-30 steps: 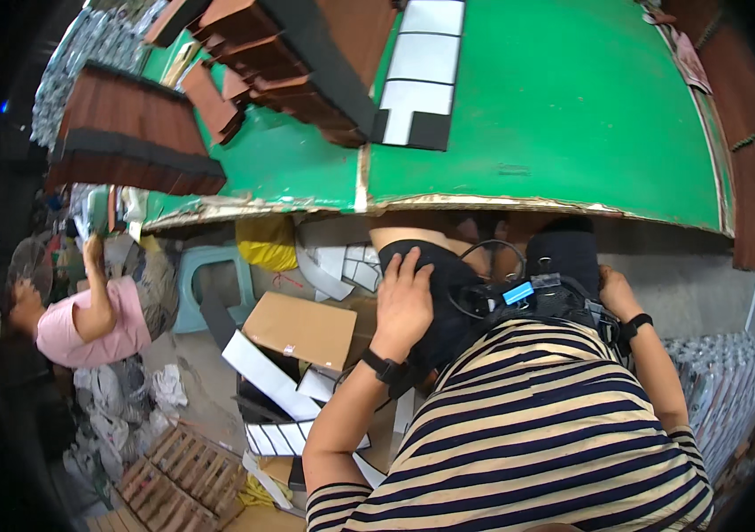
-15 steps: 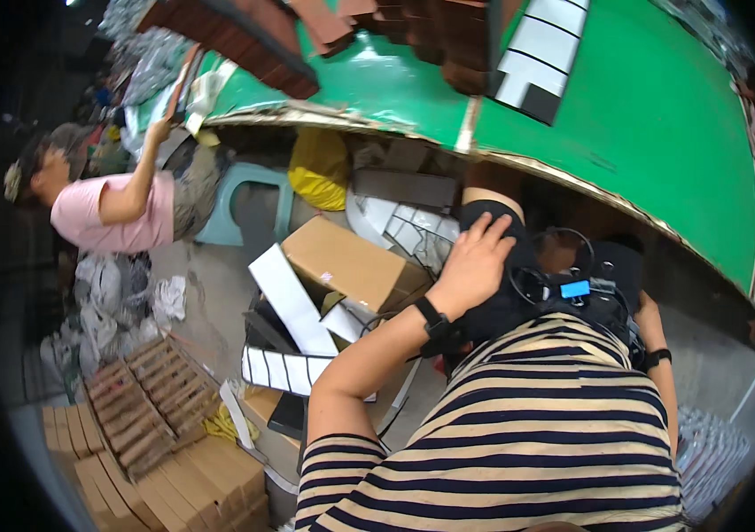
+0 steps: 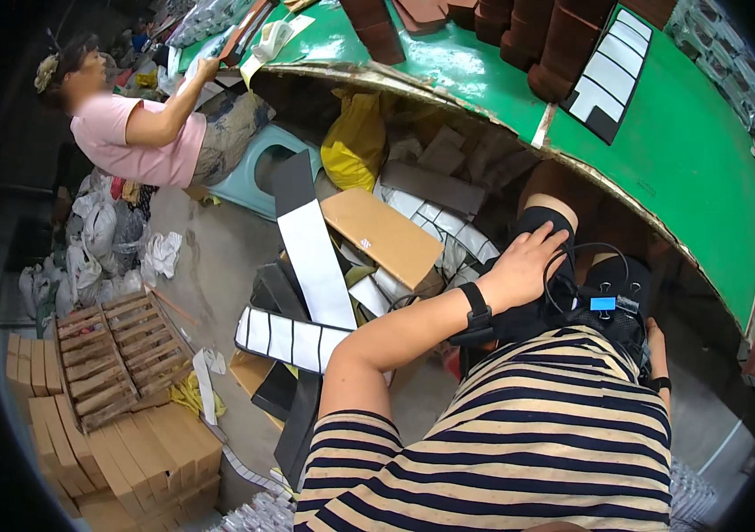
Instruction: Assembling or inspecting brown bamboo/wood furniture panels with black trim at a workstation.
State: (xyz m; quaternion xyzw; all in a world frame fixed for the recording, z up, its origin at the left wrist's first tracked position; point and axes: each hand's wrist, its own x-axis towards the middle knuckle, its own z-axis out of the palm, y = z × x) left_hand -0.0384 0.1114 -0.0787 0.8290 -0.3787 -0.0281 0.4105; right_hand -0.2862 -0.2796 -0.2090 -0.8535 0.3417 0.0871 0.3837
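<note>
My left hand (image 3: 528, 262) lies flat on my left thigh, on the black shorts (image 3: 539, 222), fingers apart and holding nothing. A black band (image 3: 477, 306) sits on that wrist. On my lap is a small black device with a blue tag (image 3: 603, 304) and thin black cables. My right hand (image 3: 654, 341) shows only as a sliver beside my right hip, above a black wristband; its fingers are hidden. My striped shirt (image 3: 537, 434) fills the lower middle of the view.
A green table (image 3: 679, 133) holds brown box stacks (image 3: 564, 53) and black-and-white panels (image 3: 612, 75). Below it lie a cardboard box (image 3: 382, 235), black-and-white strips (image 3: 311, 257) and a yellow bag (image 3: 355, 142). A person in pink (image 3: 129, 133) sits on a teal stool (image 3: 258, 168). Brown cardboard stacks (image 3: 120, 443) stand at lower left.
The view has swung left and down, showing more of the floor pile and the seated person. My left hand stays on my thigh.
</note>
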